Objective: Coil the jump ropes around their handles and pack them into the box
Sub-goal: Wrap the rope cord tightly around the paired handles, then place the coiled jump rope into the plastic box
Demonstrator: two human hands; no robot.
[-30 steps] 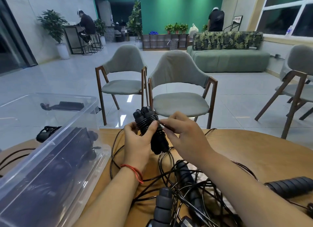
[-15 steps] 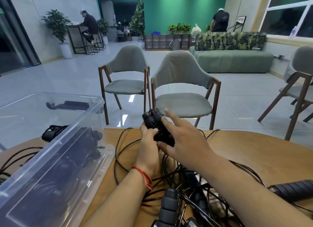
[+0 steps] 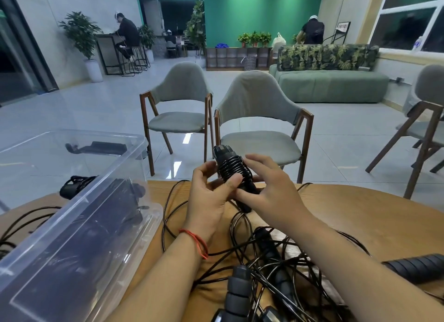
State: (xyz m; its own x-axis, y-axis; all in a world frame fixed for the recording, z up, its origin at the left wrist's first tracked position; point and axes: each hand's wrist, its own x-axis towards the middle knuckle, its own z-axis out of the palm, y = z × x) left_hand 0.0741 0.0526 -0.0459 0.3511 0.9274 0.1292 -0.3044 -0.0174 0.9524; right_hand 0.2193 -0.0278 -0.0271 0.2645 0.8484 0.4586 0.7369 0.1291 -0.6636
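Right of the clear plastic box (image 3: 79,216), your left grip (image 3: 211,201) clasps paired black handles partly wound in black rope (image 3: 231,170), your right grip (image 3: 271,197) resting loose-fingered against them; pin each coil under your thumb, winding snugly.

A green wall (image 3: 262,17) closes the far end, with a low shelf (image 3: 236,57) of potted plants (image 3: 254,38) before it and a green sofa (image 3: 334,86) to the right, below a window (image 3: 408,17). The pale tiled floor (image 3: 96,110) gleams with reflected light. On it a grey chair (image 3: 257,101) stands beside a second chair (image 3: 180,86) at a wooden table (image 3: 360,213), and far left a person (image 3: 126,30) sits at a counter (image 3: 107,50) near a tall plant (image 3: 80,33).
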